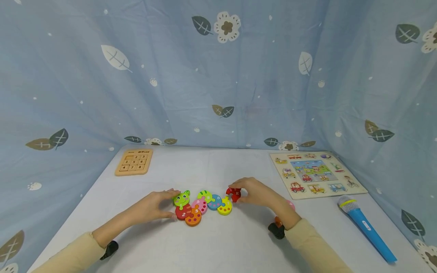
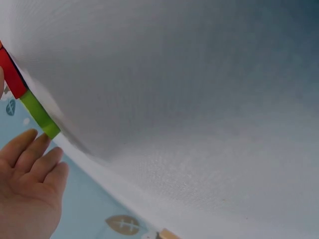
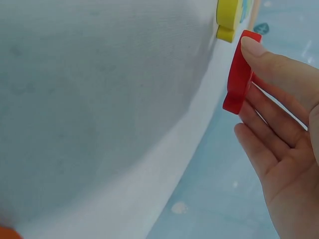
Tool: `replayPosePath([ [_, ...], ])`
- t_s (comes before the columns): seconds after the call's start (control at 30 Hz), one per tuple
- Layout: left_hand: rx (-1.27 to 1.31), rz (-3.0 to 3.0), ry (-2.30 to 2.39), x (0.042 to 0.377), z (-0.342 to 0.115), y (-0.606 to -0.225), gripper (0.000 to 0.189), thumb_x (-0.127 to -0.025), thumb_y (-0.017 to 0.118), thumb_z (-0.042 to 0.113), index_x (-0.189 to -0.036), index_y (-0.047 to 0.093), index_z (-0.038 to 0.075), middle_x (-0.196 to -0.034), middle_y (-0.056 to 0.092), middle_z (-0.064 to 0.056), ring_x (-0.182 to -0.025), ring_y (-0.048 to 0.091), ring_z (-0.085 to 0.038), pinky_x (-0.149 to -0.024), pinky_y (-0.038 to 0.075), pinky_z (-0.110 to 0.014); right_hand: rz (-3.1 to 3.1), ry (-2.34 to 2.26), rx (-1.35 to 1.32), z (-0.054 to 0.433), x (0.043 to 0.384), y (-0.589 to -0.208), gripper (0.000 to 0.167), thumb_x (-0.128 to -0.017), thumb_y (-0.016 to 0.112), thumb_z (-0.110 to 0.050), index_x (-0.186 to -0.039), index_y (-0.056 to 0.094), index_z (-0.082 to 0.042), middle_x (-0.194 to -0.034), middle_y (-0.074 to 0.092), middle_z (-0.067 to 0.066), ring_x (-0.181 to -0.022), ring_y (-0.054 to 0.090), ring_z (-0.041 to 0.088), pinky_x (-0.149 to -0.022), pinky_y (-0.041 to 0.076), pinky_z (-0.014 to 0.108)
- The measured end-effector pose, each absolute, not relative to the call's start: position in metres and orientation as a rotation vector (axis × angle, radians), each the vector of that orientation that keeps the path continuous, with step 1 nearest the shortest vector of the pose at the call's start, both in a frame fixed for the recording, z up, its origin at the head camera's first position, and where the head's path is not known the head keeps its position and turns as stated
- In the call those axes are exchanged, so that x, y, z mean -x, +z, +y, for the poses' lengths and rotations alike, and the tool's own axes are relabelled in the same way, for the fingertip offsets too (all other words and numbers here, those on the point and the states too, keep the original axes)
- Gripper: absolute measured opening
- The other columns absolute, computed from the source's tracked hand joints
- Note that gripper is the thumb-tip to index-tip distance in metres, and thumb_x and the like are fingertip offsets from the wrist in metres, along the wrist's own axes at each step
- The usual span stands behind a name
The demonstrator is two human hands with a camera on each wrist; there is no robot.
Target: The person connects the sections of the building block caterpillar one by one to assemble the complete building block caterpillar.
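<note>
On the white table lies a row of joined, numbered caterpillar puzzle pieces (image 1: 214, 203), from a green smiling head (image 1: 182, 200) through a red 2 and orange 3 to a yellow piece (image 1: 224, 207) at the right end. My left hand (image 1: 155, 206) rests at the head end, fingertips by the green head and thumb beside the red 2, fingers fairly straight. With thumb and fingers my right hand (image 1: 254, 192) pinches a red puzzle piece numbered 8 (image 1: 235, 194), just right of the yellow piece. In the right wrist view this red piece (image 3: 240, 74) stands apart from the yellow one.
Partly behind the right forearm lie a pink piece (image 1: 291, 204) and an orange piece (image 1: 278, 221). A wooden number slide puzzle (image 1: 134, 162) sits back left. At right are a vehicle picture board (image 1: 315, 174) and a blue microphone (image 1: 368, 229). Patterned blue cloth (image 1: 218, 76) hangs behind.
</note>
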State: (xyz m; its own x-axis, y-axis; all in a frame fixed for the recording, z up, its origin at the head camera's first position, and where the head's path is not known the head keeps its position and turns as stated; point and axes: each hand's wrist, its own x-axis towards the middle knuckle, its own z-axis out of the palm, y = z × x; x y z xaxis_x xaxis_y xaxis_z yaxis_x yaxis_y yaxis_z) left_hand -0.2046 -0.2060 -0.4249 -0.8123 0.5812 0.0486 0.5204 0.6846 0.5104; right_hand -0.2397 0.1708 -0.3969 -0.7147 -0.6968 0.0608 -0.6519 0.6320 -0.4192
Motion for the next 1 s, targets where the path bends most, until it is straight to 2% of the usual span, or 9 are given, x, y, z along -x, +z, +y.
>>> replayPosePath([
  [0.3, -0.882, 2.768, 0.780, 0.206, -0.206, -0.423, 0.078, -0.076, 0.079, 0.044, -0.137, 0.053, 0.004, -0.142, 0.047, -0.019, -0.132, 0.042, -0.037, -0.107, 0.036, -0.052, 2.696, -0.587, 1.158, 0.160, 0.245, -0.392, 0.045, -0.081, 0.077, -0.007, -0.125, 0.065, -0.007, -0.123, 0.065, 0.005, -0.114, 0.059, 0.020, -0.095, 0.051, 0.034],
  [0.77, -0.869, 2.764, 0.772, 0.208, -0.206, -0.426, 0.081, -0.075, 0.075, 0.052, -0.137, 0.053, 0.005, -0.141, 0.048, -0.018, -0.132, 0.042, -0.036, -0.107, 0.035, -0.053, 2.608, -0.544, 1.213, 0.154, 0.248, -0.391, 0.044, -0.081, 0.076, -0.002, -0.123, 0.065, -0.002, -0.124, 0.064, 0.009, -0.113, 0.060, 0.023, -0.094, 0.052, 0.035],
  [1.0, -0.871, 2.757, 0.764, 0.208, -0.206, -0.425, 0.079, -0.076, 0.075, 0.051, -0.137, 0.053, 0.006, -0.141, 0.049, -0.016, -0.133, 0.042, -0.036, -0.107, 0.036, -0.052, 2.590, -0.527, 1.208, 0.151, 0.248, -0.391, 0.043, -0.081, 0.075, 0.002, -0.123, 0.065, -0.002, -0.123, 0.065, 0.009, -0.112, 0.060, 0.022, -0.093, 0.052, 0.034],
])
